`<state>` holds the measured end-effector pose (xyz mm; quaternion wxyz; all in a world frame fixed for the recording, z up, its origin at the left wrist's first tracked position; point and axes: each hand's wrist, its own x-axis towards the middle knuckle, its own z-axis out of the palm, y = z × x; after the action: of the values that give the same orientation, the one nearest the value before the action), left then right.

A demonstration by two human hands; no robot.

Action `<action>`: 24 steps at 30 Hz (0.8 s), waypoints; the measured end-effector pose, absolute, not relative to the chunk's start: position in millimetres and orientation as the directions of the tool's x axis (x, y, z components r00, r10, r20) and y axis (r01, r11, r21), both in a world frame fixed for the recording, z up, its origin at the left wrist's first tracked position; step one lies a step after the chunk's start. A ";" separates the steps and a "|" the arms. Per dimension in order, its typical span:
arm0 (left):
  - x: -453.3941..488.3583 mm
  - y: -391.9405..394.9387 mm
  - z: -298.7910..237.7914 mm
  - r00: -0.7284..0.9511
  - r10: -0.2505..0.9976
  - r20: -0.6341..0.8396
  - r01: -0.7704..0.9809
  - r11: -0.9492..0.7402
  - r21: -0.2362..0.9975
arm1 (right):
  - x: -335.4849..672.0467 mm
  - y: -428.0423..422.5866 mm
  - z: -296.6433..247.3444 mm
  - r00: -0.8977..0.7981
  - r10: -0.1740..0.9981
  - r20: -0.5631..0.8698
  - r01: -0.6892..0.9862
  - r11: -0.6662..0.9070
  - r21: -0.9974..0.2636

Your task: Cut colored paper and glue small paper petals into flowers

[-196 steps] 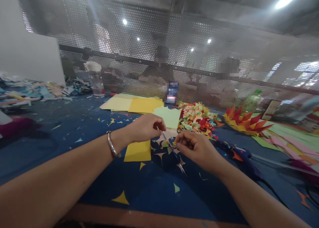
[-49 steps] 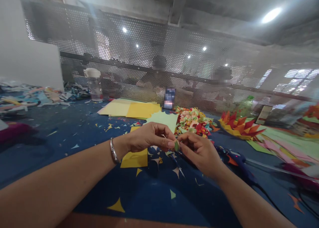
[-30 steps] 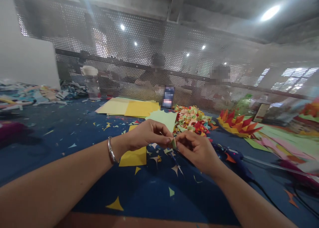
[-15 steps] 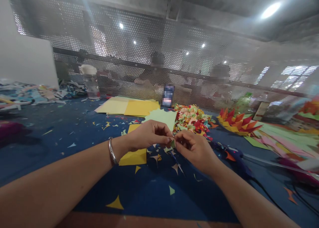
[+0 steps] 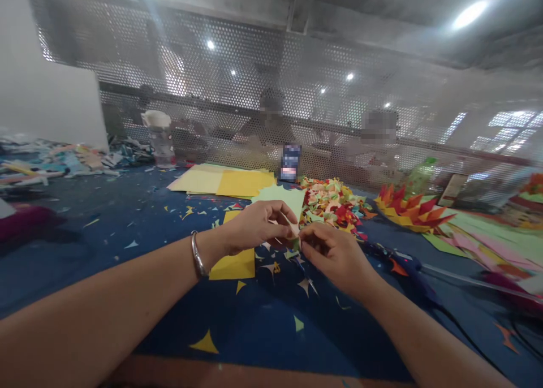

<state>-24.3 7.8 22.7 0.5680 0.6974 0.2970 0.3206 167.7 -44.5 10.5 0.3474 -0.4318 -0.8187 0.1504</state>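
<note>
My left hand (image 5: 265,224), with a silver bangle at the wrist, pinches a small piece of light green paper (image 5: 296,244). Close against it, the fingertips of my right hand (image 5: 335,253) are pressed together at the right edge of the same piece. Just below the fingers a slim blue and silver pointed tool (image 5: 309,277) lies on the blue table cover. Behind my left hand is a larger pale green sheet (image 5: 280,194) with a jagged edge. A yellow sheet (image 5: 233,264) is partly hidden under my left wrist.
Colourful small paper pieces (image 5: 333,204) are heaped behind my right hand. A blue glue gun (image 5: 409,266) with a clear stick lies right of it. Farther right sits a red-orange pointed paper ring (image 5: 411,210). A phone (image 5: 291,163) stands at the back, near stacked yellow sheets (image 5: 246,182).
The fingers of my left hand have spread a little, showing more pale paper between them. Both hands remain together at the small piece. The whole view has shifted slightly.
</note>
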 end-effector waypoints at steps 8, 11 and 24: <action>-28.7 15.4 21.7 0.697 0.714 0.065 -0.013 -0.078 0.997 | 165.4 -46.0 9.1 -0.408 0.807 0.428 0.544 0.591 -0.596; -29.8 17.4 21.7 0.727 0.685 0.039 0.010 -0.068 0.998 | 165.3 -46.7 7.3 -0.404 0.822 0.401 0.513 0.566 -0.645; -29.5 18.9 19.8 0.793 0.607 -0.057 0.088 -0.022 0.996 | 163.3 -48.6 8.5 -0.516 0.787 0.338 0.508 0.599 -0.620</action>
<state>-29.5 18.9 19.8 0.6518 0.6866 0.2533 0.1989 163.3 -48.6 8.5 0.3058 -0.3854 -0.8401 0.2285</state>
